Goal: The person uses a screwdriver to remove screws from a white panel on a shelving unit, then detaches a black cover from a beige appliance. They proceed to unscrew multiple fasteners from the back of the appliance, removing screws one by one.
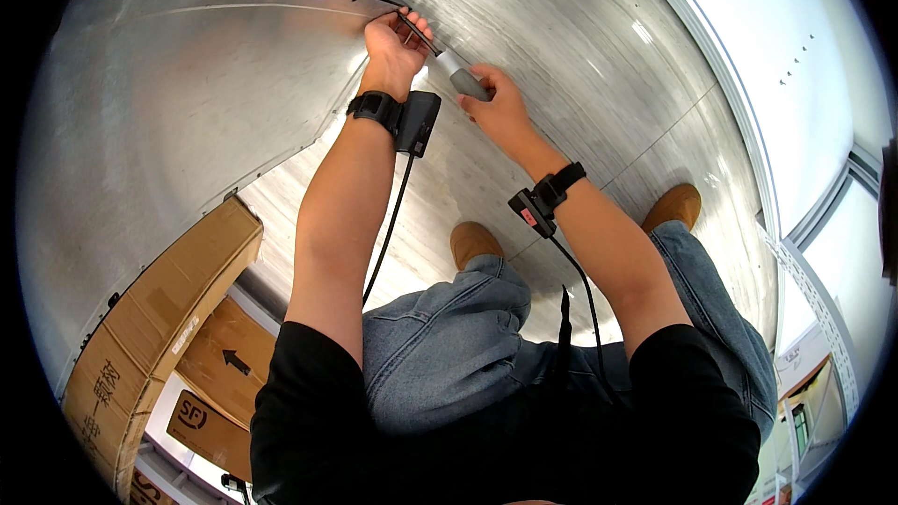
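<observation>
"Where do we have the screwdriver [465,77]?"

"Out in front of us, above the floor [599,47], slanting away to the left. Its thin dark shaft points at the corner of the big grey metal panel [206,65]."

"And the grip of our right hand [505,110]?"

"Grasping the screwdriver: we have thumb and fingers around the end of the grey handle."

"What about our left hand [393,49]?"

"It's right at the panel's corner, fingers bent about the front of the shaft. We can't tell whether that grip is clenched on the shaft or only lies around it. The tip is too small to make out among our fingers."

"What do we wear on our wrists?"

"A black strap [377,108] on the left and another [561,183] on the right, each with a small black box and a cable running back toward us."

"And around us?"

"Cardboard boxes [154,318] at the lower left, beside the panel's near edge. Below our arms are our jeans [440,346] and two brown shoes [474,243] on the pale, wood-patterned floor."
</observation>
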`<state>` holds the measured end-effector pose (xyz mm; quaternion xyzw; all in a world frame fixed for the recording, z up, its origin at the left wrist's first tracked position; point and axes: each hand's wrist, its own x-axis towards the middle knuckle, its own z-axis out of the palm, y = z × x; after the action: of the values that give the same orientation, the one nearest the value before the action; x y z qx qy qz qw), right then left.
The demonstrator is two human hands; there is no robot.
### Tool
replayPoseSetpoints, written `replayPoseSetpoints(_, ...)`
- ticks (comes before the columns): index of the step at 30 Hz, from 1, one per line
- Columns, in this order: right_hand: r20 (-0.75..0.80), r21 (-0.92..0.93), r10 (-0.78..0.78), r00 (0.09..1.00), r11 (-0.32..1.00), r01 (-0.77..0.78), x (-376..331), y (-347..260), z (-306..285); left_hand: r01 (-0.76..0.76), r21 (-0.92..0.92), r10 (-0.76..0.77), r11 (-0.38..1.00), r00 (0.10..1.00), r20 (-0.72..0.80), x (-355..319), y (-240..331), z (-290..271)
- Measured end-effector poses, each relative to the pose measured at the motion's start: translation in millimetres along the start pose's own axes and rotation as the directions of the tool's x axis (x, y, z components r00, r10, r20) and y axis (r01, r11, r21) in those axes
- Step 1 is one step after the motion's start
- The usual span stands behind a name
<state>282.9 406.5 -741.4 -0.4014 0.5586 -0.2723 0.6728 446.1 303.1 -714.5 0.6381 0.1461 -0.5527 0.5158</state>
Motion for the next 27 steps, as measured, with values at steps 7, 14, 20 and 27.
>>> replayPoseSetpoints(7,0.116,0.138,0.16,0.98,0.975,-0.175,-6.8,-29.4,-7.7,-0.022,0.022,0.022,1.0,1.0,0.005,1.7,-0.5,-4.7)
replayPoseSetpoints(14,0.019,-0.056,-0.011,1.0,0.998,0.012,-5.0,-15.1,-7.0,-0.028,0.021,0.027,0.999,0.998,0.048,0.1,-0.9,-4.2)
replayPoseSetpoints(20,0.087,0.179,0.135,0.987,0.973,-0.148,-6.1,-25.2,-9.1,-0.047,0.02,0.046,0.999,0.998,0.045,0.8,-2.5,-4.7)
replayPoseSetpoints(27,0.144,0.251,0.196,0.97,0.941,-0.228,-8.1,-34.8,-15.6,-0.062,-0.003,0.062,0.998,0.997,0.035,1.7,-3.0,-5.6)
